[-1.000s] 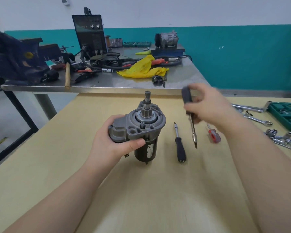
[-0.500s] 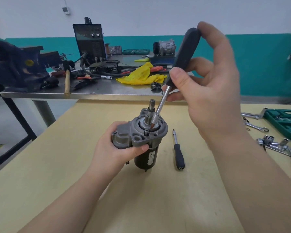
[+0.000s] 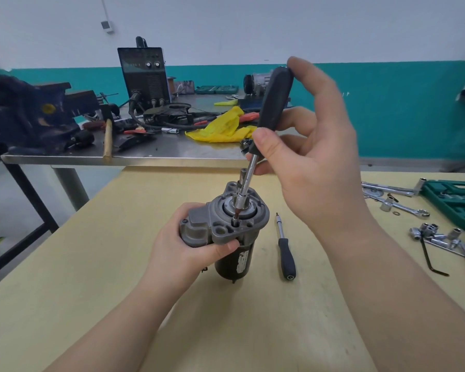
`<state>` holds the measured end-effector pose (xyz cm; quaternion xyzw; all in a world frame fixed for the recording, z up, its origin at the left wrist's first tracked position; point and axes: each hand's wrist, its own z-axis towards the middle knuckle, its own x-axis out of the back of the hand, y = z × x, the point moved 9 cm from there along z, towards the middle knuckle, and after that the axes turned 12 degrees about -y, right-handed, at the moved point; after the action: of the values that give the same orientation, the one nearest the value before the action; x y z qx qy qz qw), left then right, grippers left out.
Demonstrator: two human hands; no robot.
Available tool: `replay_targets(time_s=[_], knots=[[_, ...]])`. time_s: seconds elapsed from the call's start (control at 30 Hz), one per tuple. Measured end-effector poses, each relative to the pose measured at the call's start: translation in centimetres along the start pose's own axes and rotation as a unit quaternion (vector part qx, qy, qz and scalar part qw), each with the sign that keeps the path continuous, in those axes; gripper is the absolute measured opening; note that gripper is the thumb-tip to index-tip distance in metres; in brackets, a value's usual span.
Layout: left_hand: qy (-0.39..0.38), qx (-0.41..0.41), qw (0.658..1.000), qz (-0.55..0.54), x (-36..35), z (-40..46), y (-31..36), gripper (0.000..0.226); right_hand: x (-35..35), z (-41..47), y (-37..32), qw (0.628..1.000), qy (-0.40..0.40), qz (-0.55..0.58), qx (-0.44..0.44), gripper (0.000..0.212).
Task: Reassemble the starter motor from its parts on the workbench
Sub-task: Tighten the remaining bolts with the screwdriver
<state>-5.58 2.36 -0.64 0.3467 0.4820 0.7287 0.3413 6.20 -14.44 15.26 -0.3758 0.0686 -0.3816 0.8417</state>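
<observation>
My left hand (image 3: 184, 247) grips the starter motor (image 3: 226, 229) upright on the desk (image 3: 118, 264), right hand (image 3: 314, 162) holding the screwdriver (image 3: 269, 124), tip in a housing screw hole.

Centre of frame: starter motor (image 3: 227, 226) stands upright on the pale wooden workbench (image 3: 118, 264), shaft end up. Left hand (image 3: 184, 248) grips its grey housing from the lower left, thumb across the front flange. Right hand (image 3: 314, 162), right of centre, pinches the black handle of a screwdriver (image 3: 271, 114); the tool tilts, its tip set into a hole in the flange. A second black-handled driver (image 3: 286, 253) lies on the bench just right of the motor. Right edge: loose sockets (image 3: 430, 232), a wrench (image 3: 403, 208), a green tool case (image 3: 457, 200). Upper left: steel table (image 3: 145, 154) carrying a yellow rag (image 3: 223, 127).
</observation>
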Motion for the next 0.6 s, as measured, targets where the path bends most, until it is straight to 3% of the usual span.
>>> replay_targets(time_s=[0.23, 0.6], knots=[[0.002, 0.014, 1.000, -0.008, 0.2, -0.2, -0.4, 0.061, -0.5, 0.4, -0.3, 0.999, -0.042, -0.034, -0.001, 0.064], [-0.030, 0.019, 0.999, 0.033, -0.8, 0.7, 1.1, 0.060, -0.9, 1.6, -0.6, 0.998, -0.044, -0.004, -0.034, 0.055]])
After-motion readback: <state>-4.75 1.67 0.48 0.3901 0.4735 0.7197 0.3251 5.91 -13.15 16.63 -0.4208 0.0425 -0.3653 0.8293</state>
